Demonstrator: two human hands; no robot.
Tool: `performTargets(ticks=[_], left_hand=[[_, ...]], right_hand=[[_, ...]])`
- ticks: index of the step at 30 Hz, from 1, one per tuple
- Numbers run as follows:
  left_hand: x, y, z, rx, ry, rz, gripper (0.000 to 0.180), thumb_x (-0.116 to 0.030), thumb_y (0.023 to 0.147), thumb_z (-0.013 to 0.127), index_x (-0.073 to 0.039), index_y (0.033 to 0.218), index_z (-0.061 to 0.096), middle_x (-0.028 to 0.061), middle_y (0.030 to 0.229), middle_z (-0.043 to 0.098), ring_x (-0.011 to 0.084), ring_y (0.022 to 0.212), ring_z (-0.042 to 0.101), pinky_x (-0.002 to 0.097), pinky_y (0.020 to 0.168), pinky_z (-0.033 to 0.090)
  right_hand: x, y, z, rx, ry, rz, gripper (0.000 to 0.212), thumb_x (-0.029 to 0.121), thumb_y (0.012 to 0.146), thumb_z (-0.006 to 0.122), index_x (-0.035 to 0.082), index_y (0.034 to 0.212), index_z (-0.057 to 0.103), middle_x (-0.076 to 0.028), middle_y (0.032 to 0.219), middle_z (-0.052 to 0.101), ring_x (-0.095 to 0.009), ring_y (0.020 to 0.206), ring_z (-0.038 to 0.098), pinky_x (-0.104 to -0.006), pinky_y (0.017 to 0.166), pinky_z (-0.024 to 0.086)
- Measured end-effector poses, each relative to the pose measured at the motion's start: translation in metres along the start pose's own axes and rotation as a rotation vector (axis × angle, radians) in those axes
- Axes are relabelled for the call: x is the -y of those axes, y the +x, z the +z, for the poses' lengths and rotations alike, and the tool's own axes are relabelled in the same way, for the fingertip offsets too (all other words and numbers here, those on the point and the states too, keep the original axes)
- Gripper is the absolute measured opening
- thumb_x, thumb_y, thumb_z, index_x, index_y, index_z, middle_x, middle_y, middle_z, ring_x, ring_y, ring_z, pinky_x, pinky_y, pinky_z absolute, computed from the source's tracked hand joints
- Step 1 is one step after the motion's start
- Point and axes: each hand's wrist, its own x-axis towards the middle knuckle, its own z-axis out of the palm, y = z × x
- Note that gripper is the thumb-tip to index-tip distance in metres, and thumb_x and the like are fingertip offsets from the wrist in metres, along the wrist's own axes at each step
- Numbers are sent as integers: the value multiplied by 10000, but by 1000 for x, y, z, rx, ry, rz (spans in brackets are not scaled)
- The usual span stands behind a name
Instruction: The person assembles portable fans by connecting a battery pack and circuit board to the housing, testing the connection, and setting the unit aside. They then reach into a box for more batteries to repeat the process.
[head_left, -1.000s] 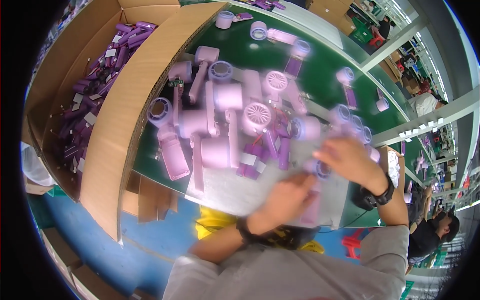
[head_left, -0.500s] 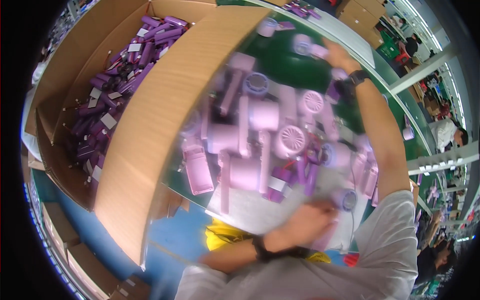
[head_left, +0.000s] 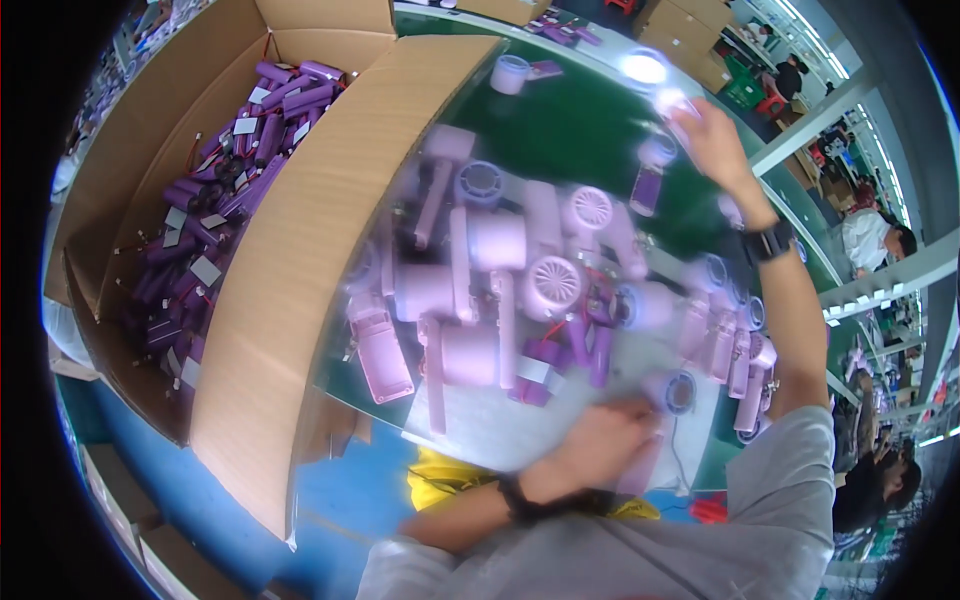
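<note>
At the far right of the table my right hand is closed on the handle of a pink handheld fan, whose round head is washed out by glare. Near the front edge my left hand is wrapped about another pink handheld fan; its round grille shows past the fingers and part of its handle below. Between the hands lies a loose pile of pink fan bodies and narrow shell pieces. An open pink shell lies at the pile's left. Purple battery cells with wires sit near its middle.
A large open cardboard box full of purple battery cells stands at the left, its flap beside the table. Several fans stand in a row at the right, by my forearm. Other people sit at benches farther right.
My right hand has moved a little right and nearer with its fan, which now catches bright light. The pile appears shifted left in view. My left hand keeps its fan.
</note>
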Motion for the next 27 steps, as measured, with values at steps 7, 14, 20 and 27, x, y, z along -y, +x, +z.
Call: performTargets(ticks=[7,14,20,27], left_hand=[[7,-8,-6,-9,52,-18,221,-227,823,720,-62,868,580,83,852,602,298,745,634,420,626,523],[7,-12,-8,-28,107,-116,215,-202,844,719,-44,883,578,114,908,625,335,737,644,435,615,533],[0,-10,-14,-123,141,-152,218,-157,816,761,-33,857,586,138,1001,669,325,756,668,394,627,556],[-23,-4,-28,-33,207,-323,247,-165,767,811,-50,802,595,125,1021,687,251,717,680,343,596,561]], right_hand=[[7,-118,-59,290,1311,450,223,231,1029,520,57,1166,549,-36,833,587,-101,650,575,-233,511,464],[-39,-122,-40,240,1347,604,193,127,1009,499,20,1163,546,-55,864,606,-125,681,596,-242,506,489],[-108,1,-26,-104,1380,627,250,66,974,516,-18,1209,539,-72,907,627,-125,708,596,-227,555,502],[-254,122,108,40,1484,828,252,48,960,553,-71,1181,541,-123,967,655,-191,803,642,-288,713,561]])
